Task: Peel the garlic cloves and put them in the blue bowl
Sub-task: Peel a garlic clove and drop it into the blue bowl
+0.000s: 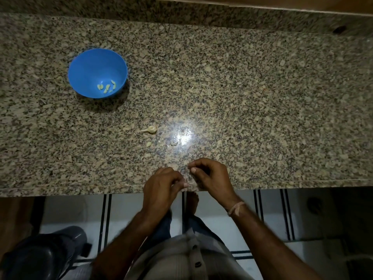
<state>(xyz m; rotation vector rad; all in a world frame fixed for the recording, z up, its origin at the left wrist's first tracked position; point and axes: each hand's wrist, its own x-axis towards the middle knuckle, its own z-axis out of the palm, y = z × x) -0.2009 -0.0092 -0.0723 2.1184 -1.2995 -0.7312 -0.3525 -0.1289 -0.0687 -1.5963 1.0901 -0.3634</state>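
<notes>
Curled tight at worktop (262,98) edge, left grip (163,184) and right grip (210,176), seemingly to strip skin; contents too small to tell. Peeled cloves (107,87) in blue bowl (90,63), unpeeled garlic (150,129) within reach

The view is dim, lit by one overhead source that throws a white glare patch (184,136) onto the polished granite countertop (262,98). Brightness falls away into dark corners. The blue bowl (86,67) casts a soft shadow at its lower right. Wide-angle distortion bows the counter's edges, and the left forearm (125,243) looks smeared.
</notes>
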